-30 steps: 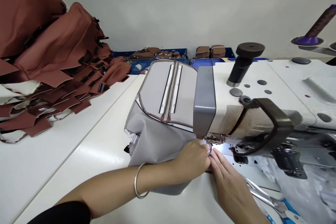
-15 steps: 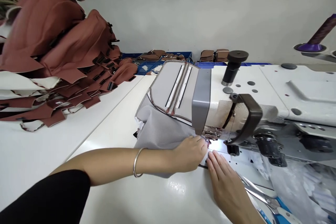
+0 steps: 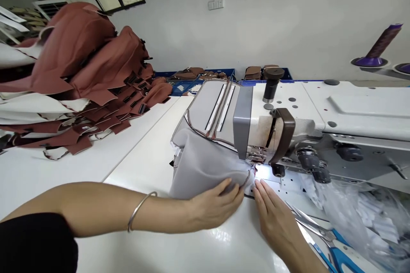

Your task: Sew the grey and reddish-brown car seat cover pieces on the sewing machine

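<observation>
A grey fabric cover (image 3: 198, 162) with dark piping lies bunched under the sewing machine head (image 3: 244, 121). My left hand (image 3: 214, 209) has its thumb and bent fingers on the near fold of the cover, left of the presser foot (image 3: 255, 166). Part of its grip is hidden by the cloth. My right hand (image 3: 273, 217) rests flat on the machine bed, fingers stretched out, tips beside the cover's seam just in front of the lit needle area. Two white zip-like strips (image 3: 221, 108) show on the cover's flat far part.
Blue-handled scissors (image 3: 326, 236) lie right of my right hand, beside crumpled clear plastic (image 3: 349, 213). A tall heap of reddish-brown padded covers (image 3: 92, 51) fills the left table. Blue crates (image 3: 230, 72) with brown pieces stand behind. A purple thread spool (image 3: 373, 60) is at right.
My left hand has moved left and toward me from its spot by the needle, its fingers less tightly closed. The cloth's seam now shows there. The right hand stays in nearly the same place.
</observation>
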`<state>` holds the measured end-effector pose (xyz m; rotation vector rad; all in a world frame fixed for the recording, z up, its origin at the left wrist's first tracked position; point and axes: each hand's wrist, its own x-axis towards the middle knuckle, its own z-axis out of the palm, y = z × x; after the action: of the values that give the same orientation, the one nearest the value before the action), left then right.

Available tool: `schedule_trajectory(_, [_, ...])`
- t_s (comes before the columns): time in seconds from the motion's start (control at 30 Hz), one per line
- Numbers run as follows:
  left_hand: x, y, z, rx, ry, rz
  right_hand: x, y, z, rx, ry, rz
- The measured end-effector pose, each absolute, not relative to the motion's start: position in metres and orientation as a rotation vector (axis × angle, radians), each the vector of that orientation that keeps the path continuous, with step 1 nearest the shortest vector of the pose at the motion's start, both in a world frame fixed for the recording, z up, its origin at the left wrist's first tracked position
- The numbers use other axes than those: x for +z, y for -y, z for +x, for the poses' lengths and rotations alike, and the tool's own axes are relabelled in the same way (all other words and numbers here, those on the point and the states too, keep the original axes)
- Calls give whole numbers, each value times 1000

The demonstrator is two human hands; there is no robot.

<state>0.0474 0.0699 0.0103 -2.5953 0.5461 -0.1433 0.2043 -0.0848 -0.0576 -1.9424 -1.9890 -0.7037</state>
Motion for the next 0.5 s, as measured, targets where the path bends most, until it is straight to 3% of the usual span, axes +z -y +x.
schedule_trajectory(0.37, [70, -88, 83, -66, -511, -2797, -63, 90, 211, -795, 1969, -1840])
schedule_trajectory(0.5, [68, -106, 95, -60, -490, -2756, -61, 90, 212, -824, 1954, -1798])
